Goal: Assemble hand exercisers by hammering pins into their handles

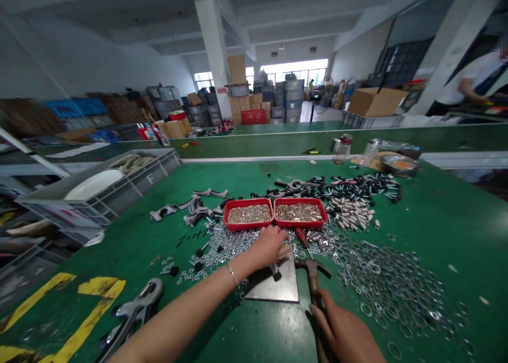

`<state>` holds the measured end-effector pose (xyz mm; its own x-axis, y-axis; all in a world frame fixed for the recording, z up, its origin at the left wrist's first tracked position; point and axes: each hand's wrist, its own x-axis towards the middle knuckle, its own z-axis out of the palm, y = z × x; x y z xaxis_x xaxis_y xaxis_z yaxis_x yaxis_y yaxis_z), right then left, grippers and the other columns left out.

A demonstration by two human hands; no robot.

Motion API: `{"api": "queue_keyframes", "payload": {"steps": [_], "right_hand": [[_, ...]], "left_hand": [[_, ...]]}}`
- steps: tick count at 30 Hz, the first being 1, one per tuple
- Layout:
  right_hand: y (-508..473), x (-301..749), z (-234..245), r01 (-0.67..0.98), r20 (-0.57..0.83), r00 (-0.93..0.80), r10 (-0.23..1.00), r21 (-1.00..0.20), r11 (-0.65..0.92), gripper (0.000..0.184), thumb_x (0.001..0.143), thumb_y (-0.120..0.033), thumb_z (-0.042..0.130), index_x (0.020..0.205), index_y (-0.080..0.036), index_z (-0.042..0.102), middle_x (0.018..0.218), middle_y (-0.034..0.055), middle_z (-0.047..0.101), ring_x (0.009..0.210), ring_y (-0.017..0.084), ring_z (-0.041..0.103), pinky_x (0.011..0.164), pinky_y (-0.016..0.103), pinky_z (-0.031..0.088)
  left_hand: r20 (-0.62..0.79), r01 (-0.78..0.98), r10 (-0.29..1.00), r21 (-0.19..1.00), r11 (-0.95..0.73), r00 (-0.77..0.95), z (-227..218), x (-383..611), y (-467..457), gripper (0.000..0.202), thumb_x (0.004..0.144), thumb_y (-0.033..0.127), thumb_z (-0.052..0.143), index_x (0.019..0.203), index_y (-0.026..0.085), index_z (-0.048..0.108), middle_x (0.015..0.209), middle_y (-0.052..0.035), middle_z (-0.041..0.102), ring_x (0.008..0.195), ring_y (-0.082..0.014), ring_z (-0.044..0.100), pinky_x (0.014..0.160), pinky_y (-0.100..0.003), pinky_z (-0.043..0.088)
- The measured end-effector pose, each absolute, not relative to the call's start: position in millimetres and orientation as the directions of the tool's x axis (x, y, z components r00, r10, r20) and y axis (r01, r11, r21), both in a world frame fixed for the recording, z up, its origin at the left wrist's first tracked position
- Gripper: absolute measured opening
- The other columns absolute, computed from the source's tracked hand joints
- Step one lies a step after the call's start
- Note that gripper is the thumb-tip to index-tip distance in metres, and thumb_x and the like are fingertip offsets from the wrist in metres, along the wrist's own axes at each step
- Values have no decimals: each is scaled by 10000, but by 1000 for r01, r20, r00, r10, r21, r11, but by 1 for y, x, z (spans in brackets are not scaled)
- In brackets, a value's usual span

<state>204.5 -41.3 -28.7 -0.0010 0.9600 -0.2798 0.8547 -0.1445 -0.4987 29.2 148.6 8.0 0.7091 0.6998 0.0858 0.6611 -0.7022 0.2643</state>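
Note:
My left hand [270, 246] hangs over a dark steel plate [273, 283] and pinches a small black bolt [274, 272] that stands on the plate. My right hand [343, 334] is at the bottom of the view, closed around the wooden handle of a claw hammer [315, 289]. The hammer's steel head [311, 266] sits just right of the bolt, near the plate's edge and apart from my left hand. Two red trays [273, 212] of small metal parts lie just beyond my left hand.
Steel washers [391, 299] cover the green workbench [448, 230] right of the plate. Black bolts, metal sleeves and grey clamps lie beyond. A grey crate [99, 185] stands at the left. A co-worker [472, 82] stands at the far right, behind a green belt.

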Motion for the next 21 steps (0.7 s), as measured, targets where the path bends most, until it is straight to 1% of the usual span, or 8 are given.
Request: {"api": "queue_keyframes", "payload": {"steps": [2,5,8,10,12,15,17,21], "right_hand": [[-62,209,-42,823,-217,24,976,-549,-142,525,955,-476,384,1405,-206,400,1201,175,684,1063,320,679,842,452,539],[-75,206,-58,802,-98,59,993,-588,-105,601,927,-459,437,1460,-201,330,1400,175,546,1250,313,561,922,458,529],[-67,208,-62,769,-75,118,990,-625,-139,561,924,-424,420,1441,-219,349,1386,149,562,1243,299,569,931,444,529],[-58,216,-61,732,-115,161,980,-653,-196,541,911,-442,427,1401,-215,391,1353,135,592,1197,292,605,948,428,516],[-51,227,-60,686,-178,162,971,-686,-241,525,899,-474,433,1351,-207,437,1297,122,637,1142,281,641,938,390,516],[-47,240,-61,648,-223,121,967,-721,-247,514,883,-497,453,1310,-211,466,1241,106,675,1107,269,661,892,335,524],[-47,242,-62,649,-231,121,965,-717,-253,517,876,-494,462,1306,-208,461,1228,113,680,1087,273,669,880,335,520],[-49,241,-59,590,-269,105,957,-758,-278,513,858,-510,472,1269,-202,466,1236,121,672,1113,281,652,899,345,503]], "left_hand": [[118,684,716,224,-694,688,22,48,175,197,954,275,499,1058,175,633,1084,-113,638,1055,-251,565,924,-380,427],[44,731,751,196,-653,659,35,77,217,156,919,168,543,982,132,681,1063,-160,664,1088,-282,579,955,-407,419],[-38,776,783,171,-607,621,33,96,245,179,885,218,638,1018,103,674,1071,-167,662,1057,-286,605,933,-437,464],[-66,796,798,160,-584,599,26,102,253,298,908,317,630,1134,123,622,1154,-125,629,1042,-242,612,909,-435,506],[-71,810,812,159,-564,579,19,103,255,308,923,334,609,1149,124,605,1164,-106,622,1032,-226,618,904,-438,516],[-21,826,839,194,-530,543,15,99,250,184,922,212,587,1020,66,642,1045,-177,666,1037,-279,628,917,-427,478],[47,826,857,246,-508,513,17,93,238,201,959,192,502,1046,61,626,1012,-198,674,1021,-282,637,892,-392,469],[169,757,839,368,-540,517,21,59,192,224,996,229,420,1080,151,613,1066,-103,670,1017,-198,622,894,-304,458]]}}
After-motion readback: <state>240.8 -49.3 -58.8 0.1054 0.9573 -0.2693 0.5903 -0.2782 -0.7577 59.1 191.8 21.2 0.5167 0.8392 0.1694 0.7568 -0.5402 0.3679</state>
